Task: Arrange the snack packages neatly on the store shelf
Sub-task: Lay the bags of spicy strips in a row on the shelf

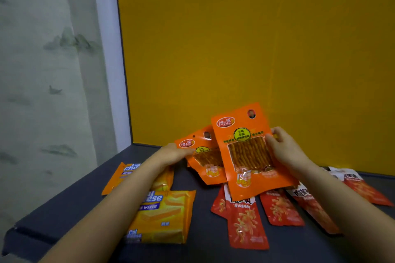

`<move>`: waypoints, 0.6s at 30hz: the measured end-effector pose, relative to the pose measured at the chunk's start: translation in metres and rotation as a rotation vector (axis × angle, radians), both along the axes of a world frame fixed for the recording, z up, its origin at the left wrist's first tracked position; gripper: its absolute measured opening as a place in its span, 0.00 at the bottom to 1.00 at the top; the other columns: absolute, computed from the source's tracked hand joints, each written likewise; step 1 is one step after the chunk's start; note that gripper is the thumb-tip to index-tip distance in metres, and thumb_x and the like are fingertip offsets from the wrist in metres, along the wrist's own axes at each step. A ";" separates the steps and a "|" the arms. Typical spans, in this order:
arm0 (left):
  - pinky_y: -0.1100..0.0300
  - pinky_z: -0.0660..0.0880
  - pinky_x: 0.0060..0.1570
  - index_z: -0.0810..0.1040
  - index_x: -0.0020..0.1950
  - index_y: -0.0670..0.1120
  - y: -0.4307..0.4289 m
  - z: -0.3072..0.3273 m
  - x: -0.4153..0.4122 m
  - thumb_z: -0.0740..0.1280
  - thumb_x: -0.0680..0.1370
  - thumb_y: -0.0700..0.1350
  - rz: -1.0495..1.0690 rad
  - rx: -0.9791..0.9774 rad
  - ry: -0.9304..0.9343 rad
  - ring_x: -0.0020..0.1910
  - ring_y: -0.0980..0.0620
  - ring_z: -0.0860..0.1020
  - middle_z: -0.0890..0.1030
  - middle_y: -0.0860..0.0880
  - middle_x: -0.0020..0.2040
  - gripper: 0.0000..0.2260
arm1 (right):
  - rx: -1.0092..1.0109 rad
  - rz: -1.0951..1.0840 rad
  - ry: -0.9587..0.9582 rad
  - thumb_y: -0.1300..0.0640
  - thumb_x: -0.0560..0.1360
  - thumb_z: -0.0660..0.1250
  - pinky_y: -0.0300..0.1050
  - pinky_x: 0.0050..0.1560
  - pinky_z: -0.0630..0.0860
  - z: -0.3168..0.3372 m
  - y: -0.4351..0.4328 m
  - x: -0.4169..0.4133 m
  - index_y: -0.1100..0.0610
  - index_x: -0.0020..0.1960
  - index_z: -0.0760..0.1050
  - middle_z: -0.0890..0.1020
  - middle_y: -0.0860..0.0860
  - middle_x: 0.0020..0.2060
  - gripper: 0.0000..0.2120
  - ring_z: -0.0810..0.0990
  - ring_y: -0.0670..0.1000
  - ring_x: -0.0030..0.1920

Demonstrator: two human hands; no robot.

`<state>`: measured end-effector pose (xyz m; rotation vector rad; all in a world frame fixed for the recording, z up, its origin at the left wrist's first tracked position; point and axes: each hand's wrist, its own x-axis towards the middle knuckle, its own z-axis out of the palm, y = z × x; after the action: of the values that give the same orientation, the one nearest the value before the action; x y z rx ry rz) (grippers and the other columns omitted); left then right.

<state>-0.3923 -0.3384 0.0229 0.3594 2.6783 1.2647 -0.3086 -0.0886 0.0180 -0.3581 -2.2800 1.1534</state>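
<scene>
Plainly, dark shelf [64, 209] meets yellow back panel [256, 49] (patterned wall [42, 70] at left); right hand [286, 151] grip pinches the upright orange packet [245, 156]; left hand [173, 153] pinches the lower orange packet [205, 160].

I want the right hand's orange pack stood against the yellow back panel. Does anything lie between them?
Only the second orange pack, held by the left hand, sits partly behind the front orange pack in the right hand; the shelf strip directly behind both is hidden. Otherwise nothing visible.

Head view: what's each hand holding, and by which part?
Right hand: front orange packet, right edge. Left hand: rear orange packet, left edge.
</scene>
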 end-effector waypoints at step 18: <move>0.59 0.67 0.29 0.64 0.42 0.48 0.014 0.004 -0.017 0.55 0.81 0.41 -0.074 0.563 0.019 0.32 0.52 0.72 0.73 0.46 0.36 0.09 | -0.367 -0.293 0.059 0.56 0.81 0.55 0.46 0.39 0.70 0.004 -0.022 0.071 0.53 0.40 0.68 0.76 0.58 0.39 0.11 0.74 0.53 0.37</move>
<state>-0.4096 -0.3242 0.0273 0.5298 2.2482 1.9806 -0.2380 -0.1103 0.0223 -0.7592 -1.8804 1.3993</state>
